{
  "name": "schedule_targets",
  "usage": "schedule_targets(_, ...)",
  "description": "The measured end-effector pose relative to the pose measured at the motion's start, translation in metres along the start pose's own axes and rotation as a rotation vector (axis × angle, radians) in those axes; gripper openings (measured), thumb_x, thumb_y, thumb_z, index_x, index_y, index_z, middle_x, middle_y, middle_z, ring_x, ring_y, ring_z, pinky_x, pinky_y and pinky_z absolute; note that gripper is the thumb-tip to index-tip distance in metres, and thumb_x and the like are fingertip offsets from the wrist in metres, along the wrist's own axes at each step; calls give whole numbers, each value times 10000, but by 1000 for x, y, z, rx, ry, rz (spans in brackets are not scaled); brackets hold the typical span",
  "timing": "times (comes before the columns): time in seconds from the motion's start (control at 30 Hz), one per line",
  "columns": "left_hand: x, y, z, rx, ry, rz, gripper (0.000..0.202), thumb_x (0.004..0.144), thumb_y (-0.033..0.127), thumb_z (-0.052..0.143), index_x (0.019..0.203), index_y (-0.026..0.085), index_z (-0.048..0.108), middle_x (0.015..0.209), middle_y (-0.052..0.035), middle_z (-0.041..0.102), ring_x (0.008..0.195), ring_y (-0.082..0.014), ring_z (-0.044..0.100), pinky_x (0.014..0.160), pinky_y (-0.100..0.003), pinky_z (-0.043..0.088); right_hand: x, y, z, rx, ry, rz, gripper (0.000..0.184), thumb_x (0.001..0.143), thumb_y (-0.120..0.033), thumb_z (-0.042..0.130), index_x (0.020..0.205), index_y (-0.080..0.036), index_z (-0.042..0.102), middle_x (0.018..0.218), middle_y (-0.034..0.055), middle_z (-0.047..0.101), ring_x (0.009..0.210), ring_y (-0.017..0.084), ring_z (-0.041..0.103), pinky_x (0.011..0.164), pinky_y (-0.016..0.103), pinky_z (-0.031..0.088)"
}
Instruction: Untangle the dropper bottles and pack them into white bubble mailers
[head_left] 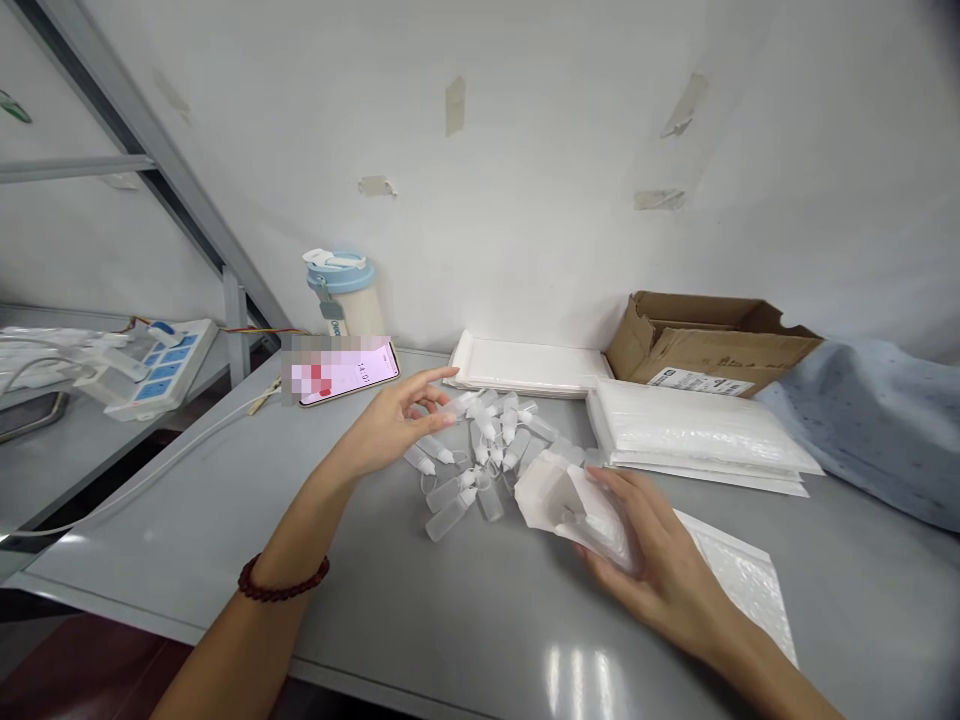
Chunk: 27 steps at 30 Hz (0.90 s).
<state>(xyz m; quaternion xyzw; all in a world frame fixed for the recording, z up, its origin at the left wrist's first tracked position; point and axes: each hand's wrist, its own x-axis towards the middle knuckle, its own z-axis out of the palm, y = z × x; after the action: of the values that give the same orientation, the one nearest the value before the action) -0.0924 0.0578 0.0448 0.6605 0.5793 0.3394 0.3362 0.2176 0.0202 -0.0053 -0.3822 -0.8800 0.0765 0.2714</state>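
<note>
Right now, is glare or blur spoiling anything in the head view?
Head view: bright streaks glare off the gray table near the bottom edge, clear of the bottles; head view: a pixelated patch covers the left part of the phone; head view: the left hand and right hand have readable outlines.

Blue-lidded cup (358, 302) behind lit phone (356, 372); power strip (169, 368) far left; open cardboard box (712, 352) beside blue cloth (874, 425).

12+ btls (450, 515), 2 hands (386, 425), 2 mailer stks (697, 425), 1 ctn (720, 352).
</note>
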Motion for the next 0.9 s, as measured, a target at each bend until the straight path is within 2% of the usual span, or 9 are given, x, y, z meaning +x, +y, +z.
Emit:
schedule_targets(0.2,-6,15,26,-414,-233,-98,630,765,293,671,1333,276,397,953,-36,613,839,-159,593,756,-296,470,2,-4,-2,-2,-6,6,550,837,-279,525,1327,-173,299,1197,156,465,1082,286,484,848,432,473)
schedule_targets(0.33,-13,21,51,-647,-362,-49,585,766,239,681,1278,262,399,982,-50,626,874,-170,606,757,-301,492,3,-5,-3,-5,-11,6,558,827,-277,535,1321,-171,299,1191,156,475,1070,290,491,847,442,471)
schedule_targets(0.43,-18,23,68,-656,-316,-6,396,772,238,678,1127,226,504,957,-39,611,886,-164,584,765,-295,492,3,-6,-3,4,-20,20,565,815,-275,552,1313,-172,306,1178,152,481,1055,285,498,839,436,474)
schedule_targets(0.53,-21,22,77,-531,-248,-2,249,799,279,649,1030,219,579,914,-21,585,858,-144,563,706,-248,482,3,-5,-2,3,-9,27,565,812,-272,558,1311,-176,310,1172,149,489,1045,283,506,831,431,476)
schedule_targets(0.7,-22,22,80,-423,-201,-21,234,789,308,646,1000,210,631,848,-10,564,727,-119,569,611,-226,504,3,-5,-2,-18,22,17,550,820,-266,542,1308,-180,303,1169,150,512,1054,290,519,834,437,474)
schedule_targets(0.9,-23,21,88,-202,-74,183,178,781,230,650,951,179,644,895,-33,623,741,-125,579,666,-254,546,3,-5,0,-30,11,27,551,815,-275,547,1303,-198,304,1169,147,520,1052,301,530,825,453,483)
